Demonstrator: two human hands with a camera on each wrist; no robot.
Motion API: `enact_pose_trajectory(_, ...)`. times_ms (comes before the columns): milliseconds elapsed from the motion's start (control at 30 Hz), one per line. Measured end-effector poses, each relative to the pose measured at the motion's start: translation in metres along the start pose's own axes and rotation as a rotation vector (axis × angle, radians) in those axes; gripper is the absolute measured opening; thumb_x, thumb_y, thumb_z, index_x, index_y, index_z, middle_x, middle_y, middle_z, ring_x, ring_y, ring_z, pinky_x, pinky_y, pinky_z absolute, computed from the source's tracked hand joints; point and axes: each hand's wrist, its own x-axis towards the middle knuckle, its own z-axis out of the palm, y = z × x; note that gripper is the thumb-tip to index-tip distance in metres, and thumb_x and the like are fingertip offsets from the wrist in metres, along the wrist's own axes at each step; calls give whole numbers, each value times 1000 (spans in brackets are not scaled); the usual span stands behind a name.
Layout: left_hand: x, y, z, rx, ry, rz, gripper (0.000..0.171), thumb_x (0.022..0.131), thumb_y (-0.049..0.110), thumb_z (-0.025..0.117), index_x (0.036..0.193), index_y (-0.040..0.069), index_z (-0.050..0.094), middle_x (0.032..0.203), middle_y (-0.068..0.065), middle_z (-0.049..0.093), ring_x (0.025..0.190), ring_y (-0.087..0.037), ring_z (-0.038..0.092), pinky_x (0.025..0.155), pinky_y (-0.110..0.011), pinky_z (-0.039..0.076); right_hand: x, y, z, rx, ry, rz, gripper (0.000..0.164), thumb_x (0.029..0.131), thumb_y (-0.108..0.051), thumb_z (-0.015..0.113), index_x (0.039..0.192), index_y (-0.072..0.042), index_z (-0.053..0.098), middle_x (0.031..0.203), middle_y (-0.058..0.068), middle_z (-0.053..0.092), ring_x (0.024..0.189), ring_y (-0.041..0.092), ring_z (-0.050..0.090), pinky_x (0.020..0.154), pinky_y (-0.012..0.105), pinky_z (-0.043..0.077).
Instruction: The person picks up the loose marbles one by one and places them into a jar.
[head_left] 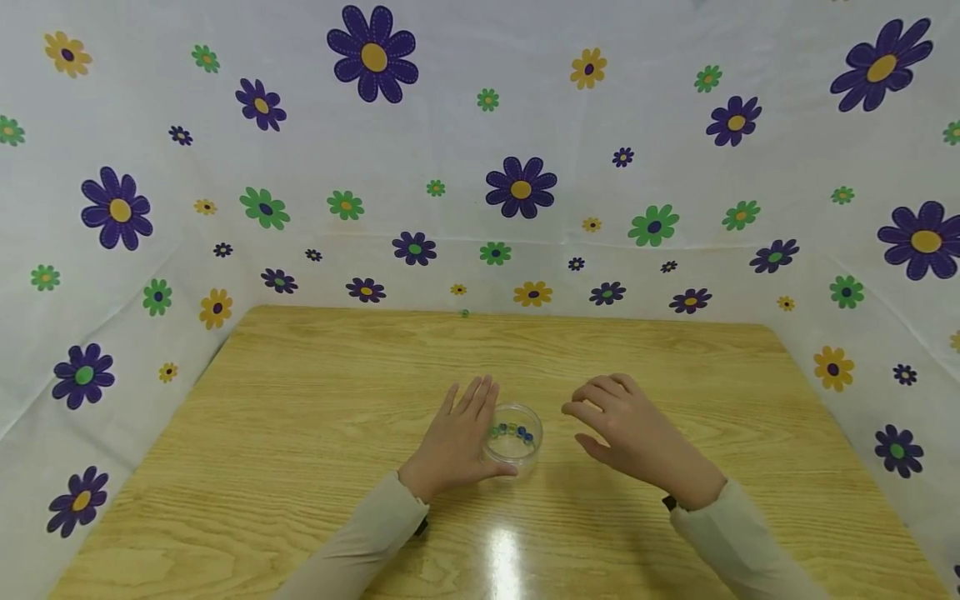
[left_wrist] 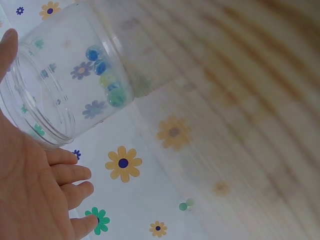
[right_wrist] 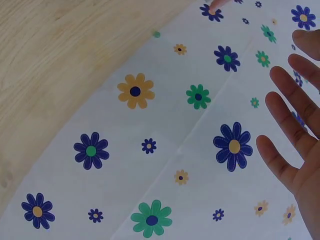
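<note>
A clear round jar stands uncovered on the wooden table, with several blue, green and yellowish marbles along the bottom of one side. My left hand lies against the jar's left side, fingers straight and pointing away, thumb stretched along its near side. To the right of the jar, my right hand is held over the table, fingers loosely bent and apart from the jar. Nothing is in it; the right wrist view shows its fingers spread.
A single green marble lies at the table's far edge, by the cloth. White cloth with printed flowers rises behind and on both sides of the wooden table. A bright light reflection marks the tabletop near the front.
</note>
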Motion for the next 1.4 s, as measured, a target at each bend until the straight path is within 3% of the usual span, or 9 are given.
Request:
enact_pose_trajectory(467, 2, -1, 4, 9, 13, 7, 112, 75, 76, 52, 150, 0, 19, 156, -17, 22, 146, -28, 19, 117, -50, 17, -32, 28, -21, 15, 58, 121, 37, 60, -11, 85, 92, -10, 67, 89, 4, 64, 88, 24, 58, 78, 44, 46)
enact_pose_trajectory(533, 2, -1, 4, 7, 5, 5, 112, 75, 77, 51, 150, 0, 18, 156, -17, 21, 146, -28, 18, 117, -50, 16, -38, 32, -23, 22, 65, 133, 29, 69, -18, 82, 92, -9, 67, 89, 5, 65, 89, 25, 58, 78, 45, 45)
enact_pose_trajectory(667, 2, -1, 3, 15, -5, 1, 112, 75, 77, 50, 150, 1, 16, 156, -17, 20, 146, -28, 17, 117, -50, 16, -50, 38, -27, 28, 84, 168, 39, 94, -43, 49, 90, -9, 68, 89, 6, 66, 88, 27, 57, 78, 47, 44)
enact_pose_trajectory(767, 2, -1, 2, 17, 1, 3, 112, 75, 77, 50, 150, 0, 17, 156, -17, 21, 146, -28, 18, 117, -50, 16, -60, 43, -29, 25, 92, 210, 59, 96, -50, 27, 88, -9, 68, 87, 6, 66, 87, 27, 57, 77, 48, 44)
enact_pose_trajectory(1067, 1, 0, 1, 4, 10, 2, 112, 75, 76, 53, 149, -1, 20, 156, -17, 21, 145, -29, 19, 117, -50, 16, -89, 55, -31, 15, 74, 322, 68, 94, -58, 23, 89, -7, 68, 86, 9, 67, 85, 29, 57, 73, 51, 43)
enact_pose_trajectory(1167, 1, 0, 1, 0, 17, 7, 112, 74, 75, 54, 149, -2, 20, 155, -18, 22, 145, -29, 20, 116, -51, 17, -100, 57, -33, 24, 58, 358, 49, 94, -50, 47, 90, -7, 68, 87, 9, 67, 85, 29, 57, 74, 51, 43)
enact_pose_trajectory(1267, 0, 0, 0, -2, 26, 14, 112, 74, 75, 54, 148, -3, 22, 154, -19, 24, 144, -31, 22, 116, -52, 19, -108, 57, -34, 34, 32, 403, 23, 76, -22, 77, 90, -6, 69, 88, 9, 67, 86, 29, 57, 76, 51, 43)
enact_pose_trajectory(1333, 0, 0, 0, -7, 31, 17, 112, 74, 75, 54, 148, -3, 22, 154, -20, 24, 144, -31, 22, 115, -52, 19, -113, 56, -33, 33, 13, 435, 32, 60, -3, 82, 89, -6, 69, 88, 9, 68, 86, 29, 57, 77, 51, 43)
enact_pose_trajectory(1400, -1, 0, 0, -7, 32, 19, 112, 74, 75, 54, 148, -3, 22, 154, -20, 25, 144, -31, 23, 115, -52, 19, -117, 56, -32, 35, -10, 468, 33, 58, -3, 83, 88, -6, 69, 89, 10, 68, 86, 30, 58, 77, 53, 43)
